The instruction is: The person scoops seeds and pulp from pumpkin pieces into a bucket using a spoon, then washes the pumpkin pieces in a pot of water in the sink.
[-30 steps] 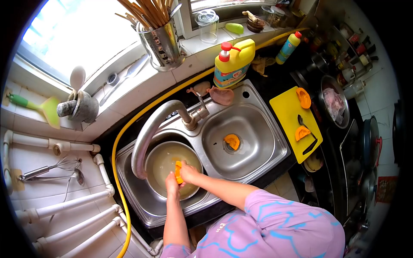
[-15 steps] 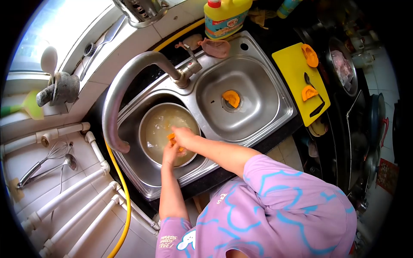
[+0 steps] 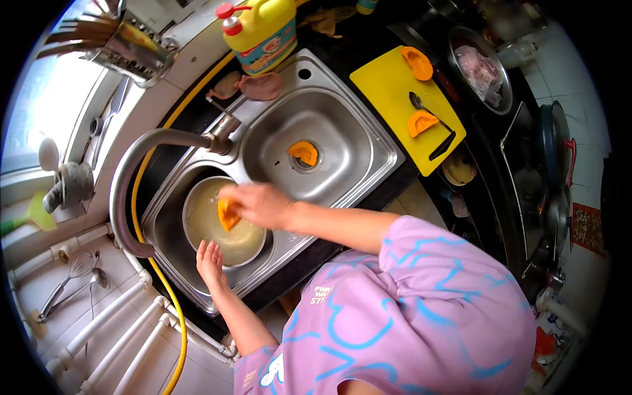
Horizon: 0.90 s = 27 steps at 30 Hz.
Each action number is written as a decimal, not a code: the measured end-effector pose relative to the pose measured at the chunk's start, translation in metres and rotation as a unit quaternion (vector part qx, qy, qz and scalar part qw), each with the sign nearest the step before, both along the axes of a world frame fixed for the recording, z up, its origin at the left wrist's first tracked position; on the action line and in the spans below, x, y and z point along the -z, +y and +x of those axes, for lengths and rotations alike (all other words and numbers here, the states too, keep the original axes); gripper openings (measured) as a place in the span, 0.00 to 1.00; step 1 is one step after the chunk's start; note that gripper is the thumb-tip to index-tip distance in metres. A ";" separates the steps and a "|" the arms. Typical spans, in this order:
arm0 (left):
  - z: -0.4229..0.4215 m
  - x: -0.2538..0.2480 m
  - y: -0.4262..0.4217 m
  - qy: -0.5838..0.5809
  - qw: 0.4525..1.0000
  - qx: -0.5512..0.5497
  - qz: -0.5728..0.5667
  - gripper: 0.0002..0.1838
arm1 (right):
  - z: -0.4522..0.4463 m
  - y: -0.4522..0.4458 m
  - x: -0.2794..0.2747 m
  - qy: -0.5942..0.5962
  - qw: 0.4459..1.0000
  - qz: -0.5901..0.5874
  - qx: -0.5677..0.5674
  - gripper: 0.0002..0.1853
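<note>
An orange pumpkin wedge (image 3: 228,215) is gripped in my right hand (image 3: 260,207) above a round metal basin (image 3: 191,227) of cloudy water. The basin stands in the left sink bowl. My left hand (image 3: 210,263) is at the basin's near left rim, its fingers stretched out and holding nothing. Another pumpkin piece (image 3: 303,153) lies by the drain of the right sink bowl (image 3: 342,161). Over the left bowl arches the metal faucet (image 3: 125,171).
To the right, a yellow cutting board (image 3: 385,85) carries two pumpkin pieces and a dark-handled utensil. Beyond it sits a metal bowl (image 3: 505,92) of pale meat. A yellow detergent jug (image 3: 263,39) stands behind the sink, and a yellow hose (image 3: 179,329) runs down the left.
My right hand has lifted the pumpkin wedge up from the water. My left hand has let go and moved apart to the basin's edge. The camera view has shifted right.
</note>
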<state>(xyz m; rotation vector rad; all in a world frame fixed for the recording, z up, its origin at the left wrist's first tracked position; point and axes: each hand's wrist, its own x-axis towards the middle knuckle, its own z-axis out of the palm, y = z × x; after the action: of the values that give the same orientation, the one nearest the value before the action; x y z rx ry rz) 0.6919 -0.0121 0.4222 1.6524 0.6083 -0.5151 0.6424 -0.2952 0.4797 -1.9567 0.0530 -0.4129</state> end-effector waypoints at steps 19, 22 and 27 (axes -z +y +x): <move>-0.018 0.012 -0.107 0.011 0.998 0.001 0.064 0.18 | -0.217 -0.397 -0.036 0.388 0.844 -0.242 0.279 0.10; -0.019 0.010 -0.112 0.014 0.997 -0.008 0.079 0.17 | -0.256 -0.408 -0.012 0.383 0.874 -0.179 0.239 0.10; -0.022 0.013 -0.113 0.015 0.996 -0.010 0.085 0.18 | -0.259 -0.427 0.001 0.383 0.890 -0.148 0.196 0.09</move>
<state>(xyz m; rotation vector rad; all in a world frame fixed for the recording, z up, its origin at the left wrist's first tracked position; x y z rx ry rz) 0.6696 -0.1256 0.4097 1.8003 0.7059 -0.4857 0.3834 -0.7223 0.4783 -2.3037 0.9557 0.1360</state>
